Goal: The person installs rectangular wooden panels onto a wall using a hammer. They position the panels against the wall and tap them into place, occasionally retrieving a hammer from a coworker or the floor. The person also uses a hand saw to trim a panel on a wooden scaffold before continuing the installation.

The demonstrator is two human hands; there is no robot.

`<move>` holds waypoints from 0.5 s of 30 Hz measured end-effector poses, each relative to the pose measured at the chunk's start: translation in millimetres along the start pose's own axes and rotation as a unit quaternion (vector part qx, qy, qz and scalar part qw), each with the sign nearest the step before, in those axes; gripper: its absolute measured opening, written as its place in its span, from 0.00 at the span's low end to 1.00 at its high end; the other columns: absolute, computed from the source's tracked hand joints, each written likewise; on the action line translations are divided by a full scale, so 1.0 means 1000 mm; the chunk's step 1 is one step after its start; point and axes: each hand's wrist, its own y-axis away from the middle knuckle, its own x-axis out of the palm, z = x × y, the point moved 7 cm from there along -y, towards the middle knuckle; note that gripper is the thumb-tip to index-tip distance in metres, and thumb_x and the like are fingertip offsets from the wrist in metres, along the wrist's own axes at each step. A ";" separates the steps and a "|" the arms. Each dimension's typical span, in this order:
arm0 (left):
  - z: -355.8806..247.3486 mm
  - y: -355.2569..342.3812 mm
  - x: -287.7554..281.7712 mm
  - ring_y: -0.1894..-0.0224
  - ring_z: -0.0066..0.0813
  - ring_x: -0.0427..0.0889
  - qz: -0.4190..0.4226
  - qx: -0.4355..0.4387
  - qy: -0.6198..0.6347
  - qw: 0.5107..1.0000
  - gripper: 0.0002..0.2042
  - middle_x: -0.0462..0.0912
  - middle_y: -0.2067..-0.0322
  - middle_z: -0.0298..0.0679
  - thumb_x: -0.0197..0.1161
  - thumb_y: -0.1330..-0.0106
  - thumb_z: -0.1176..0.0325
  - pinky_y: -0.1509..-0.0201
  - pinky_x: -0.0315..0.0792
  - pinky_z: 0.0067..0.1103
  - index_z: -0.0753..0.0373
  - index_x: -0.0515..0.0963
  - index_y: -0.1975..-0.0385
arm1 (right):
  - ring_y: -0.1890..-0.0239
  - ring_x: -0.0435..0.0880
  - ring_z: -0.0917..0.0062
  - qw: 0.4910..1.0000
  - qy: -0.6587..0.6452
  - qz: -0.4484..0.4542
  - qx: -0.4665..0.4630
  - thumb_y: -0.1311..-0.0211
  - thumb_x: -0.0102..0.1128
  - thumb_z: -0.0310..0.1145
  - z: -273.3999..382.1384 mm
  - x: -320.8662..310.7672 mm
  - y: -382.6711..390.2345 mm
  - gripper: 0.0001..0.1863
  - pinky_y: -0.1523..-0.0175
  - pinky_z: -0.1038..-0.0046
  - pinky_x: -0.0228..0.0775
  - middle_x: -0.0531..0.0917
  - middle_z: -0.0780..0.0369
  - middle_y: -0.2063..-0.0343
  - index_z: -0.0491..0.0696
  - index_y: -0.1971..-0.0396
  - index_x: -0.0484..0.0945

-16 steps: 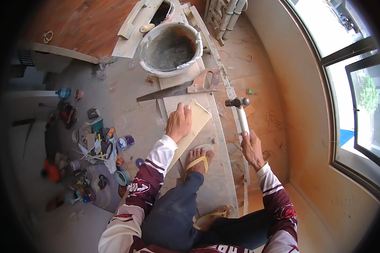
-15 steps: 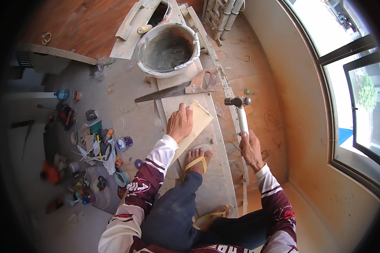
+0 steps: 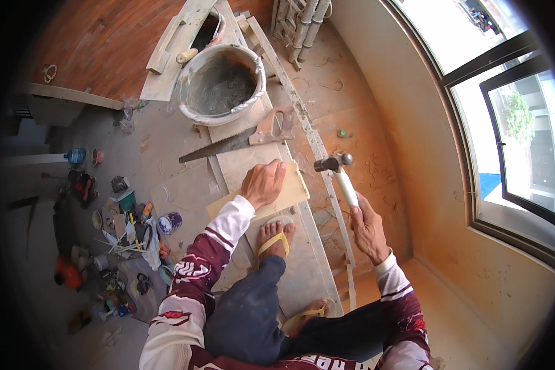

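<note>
My left hand [image 3: 263, 184] grips a pale yellow tile [image 3: 293, 193] by its far edge, thumb and fingers closed on it. The tile lies slanted above the plank platform [image 3: 302, 253], with a rough, chipped end toward the right. In my right hand [image 3: 369, 229] is a ball-peen hammer [image 3: 346, 186], held by its white handle. Its metal head is raised, a little right of the tile's chipped end and apart from it. Just beyond my left hand, a handsaw [image 3: 231, 144] with a wooden grip rests on the planks.
A white bucket [image 3: 187, 113] of wet grey mortar stands beyond the saw. Behind it are another bucket and a board with a wooden handle [image 3: 187, 55]. My sandalled feet [image 3: 274, 242] are on the planks. Tools and pails [image 3: 126, 200] clutter the lower floor at left; an open window [image 3: 524, 142] is at right.
The tile has turned, its chipped end swinging from the far side toward the right and the hammer. Both hands still hold what they held. The whole view has shifted slightly.
</note>
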 end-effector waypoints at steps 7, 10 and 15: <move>-0.004 -0.001 0.011 0.71 0.64 0.79 0.000 0.006 0.044 0.999 0.21 0.77 0.79 0.58 0.44 0.23 0.56 0.68 0.69 0.45 0.66 0.74 0.71 | 0.77 0.71 0.85 0.995 -0.097 -0.014 0.001 0.22 0.44 0.49 0.003 0.011 0.011 0.26 0.67 0.76 0.70 0.72 0.69 0.76 0.50 0.33 0.68; -0.006 0.003 0.007 0.73 0.63 0.78 0.004 0.021 0.044 0.999 0.19 0.74 0.80 0.57 0.45 0.23 0.59 0.70 0.67 0.43 0.66 0.73 0.72 | 0.77 0.70 0.85 0.994 -0.104 0.009 0.045 0.22 0.44 0.50 -0.011 0.016 0.008 0.27 0.68 0.77 0.69 0.71 0.69 0.75 0.50 0.33 0.68; 0.001 0.000 0.015 0.75 0.60 0.77 -0.017 0.052 0.054 0.997 0.19 0.72 0.82 0.56 0.45 0.23 0.60 0.72 0.65 0.41 0.66 0.71 0.75 | 0.82 0.64 0.91 0.980 -0.195 -0.046 -0.004 0.23 0.44 0.54 -0.004 0.008 0.014 0.30 0.79 0.85 0.57 0.67 0.72 0.81 0.47 0.34 0.67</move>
